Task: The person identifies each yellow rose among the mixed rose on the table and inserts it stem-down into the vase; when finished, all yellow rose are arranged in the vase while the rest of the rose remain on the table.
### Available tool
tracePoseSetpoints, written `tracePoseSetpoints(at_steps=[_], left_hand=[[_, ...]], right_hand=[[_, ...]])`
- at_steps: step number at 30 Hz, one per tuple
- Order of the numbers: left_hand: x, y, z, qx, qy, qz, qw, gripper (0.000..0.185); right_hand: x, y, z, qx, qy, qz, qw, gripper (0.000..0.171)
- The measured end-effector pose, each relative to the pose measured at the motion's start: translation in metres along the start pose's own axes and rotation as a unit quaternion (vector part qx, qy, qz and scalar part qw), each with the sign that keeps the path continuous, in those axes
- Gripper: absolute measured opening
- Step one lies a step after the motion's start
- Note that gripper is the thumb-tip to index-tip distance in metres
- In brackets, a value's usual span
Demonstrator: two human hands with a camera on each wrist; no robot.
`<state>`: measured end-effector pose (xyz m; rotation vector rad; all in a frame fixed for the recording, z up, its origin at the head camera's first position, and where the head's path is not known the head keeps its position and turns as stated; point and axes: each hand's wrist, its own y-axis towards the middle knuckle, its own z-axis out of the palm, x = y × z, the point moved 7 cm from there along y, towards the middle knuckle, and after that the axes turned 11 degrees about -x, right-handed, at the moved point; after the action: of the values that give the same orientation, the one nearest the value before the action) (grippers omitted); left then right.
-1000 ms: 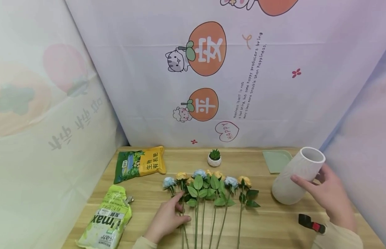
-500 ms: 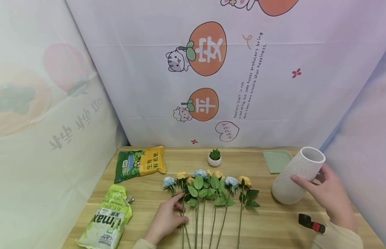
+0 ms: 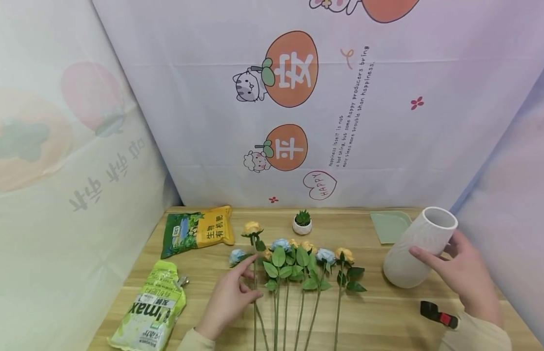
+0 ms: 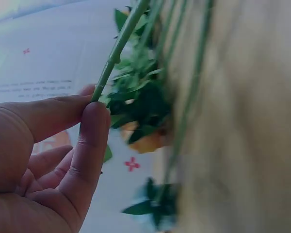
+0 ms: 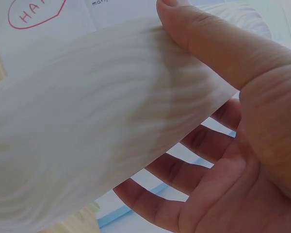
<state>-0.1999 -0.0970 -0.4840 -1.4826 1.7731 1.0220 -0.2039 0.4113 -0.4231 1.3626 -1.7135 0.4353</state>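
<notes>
My left hand (image 3: 230,298) pinches the green stem of a yellow rose (image 3: 252,228) between thumb and fingertips; its bloom stands above the row of other flowers. In the left wrist view the stem (image 4: 117,51) rises from between the thumb and a finger (image 4: 63,116). Several blue and yellow roses lie side by side on the table, among them a blue rose (image 3: 326,257) and a yellow rose (image 3: 344,255). My right hand (image 3: 465,275) grips a white ribbed vase (image 3: 412,256), tilted to the right, its mouth facing up. Part of the right fingers is hidden behind the vase.
A small potted succulent (image 3: 303,223) stands at the back. A green tray (image 3: 388,226) lies behind the vase. On the left are a yellow-green packet (image 3: 197,231) and a light green bag (image 3: 151,312). A printed cloth (image 3: 368,146) hangs behind the wooden table.
My left hand has lifted the yellow rose, so its bloom now sits higher, clear of the row. The right hand and vase have stayed in place.
</notes>
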Motion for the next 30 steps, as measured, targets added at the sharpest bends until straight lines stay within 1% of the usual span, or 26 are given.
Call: tracePoseSetpoints(at_steps=[6, 8, 14, 17, 19, 23, 28, 30], left_hand=[[-0.034, 0.020, -0.008, -0.023, 0.008, 0.064, 0.9976, 0.091], [-0.045, 0.027, -0.007, -0.030, 0.007, 0.077, 0.9966, 0.092], [-0.078, 0.054, 0.004, -0.036, 0.004, 0.109, 0.9933, 0.090], [-0.098, 0.069, 0.011, -0.040, 0.000, 0.130, 0.9907, 0.089], [-0.113, 0.078, 0.017, -0.040, -0.011, 0.148, 0.9882, 0.089], [-0.144, 0.096, 0.027, -0.045, -0.036, 0.189, 0.9802, 0.090], [-0.181, 0.120, 0.035, -0.078, -0.064, 0.237, 0.9663, 0.091], [-0.196, 0.126, 0.039, -0.088, -0.076, 0.253, 0.9604, 0.091]], right_hand=[[0.001, -0.001, -0.001, -0.001, 0.000, -0.002, 1.000, 0.089], [0.002, -0.001, -0.001, -0.001, -0.001, 0.000, 1.000, 0.090], [0.004, -0.001, 0.000, 0.001, 0.000, 0.001, 1.000, 0.091], [0.004, -0.001, 0.002, 0.005, 0.009, 0.000, 1.000, 0.091], [0.004, -0.001, 0.003, 0.006, 0.012, 0.001, 1.000, 0.091], [0.003, -0.001, 0.003, 0.002, 0.010, -0.001, 1.000, 0.091], [0.004, -0.001, 0.001, -0.001, 0.007, -0.004, 1.000, 0.092], [0.004, -0.002, 0.000, -0.001, 0.009, -0.004, 1.000, 0.092]])
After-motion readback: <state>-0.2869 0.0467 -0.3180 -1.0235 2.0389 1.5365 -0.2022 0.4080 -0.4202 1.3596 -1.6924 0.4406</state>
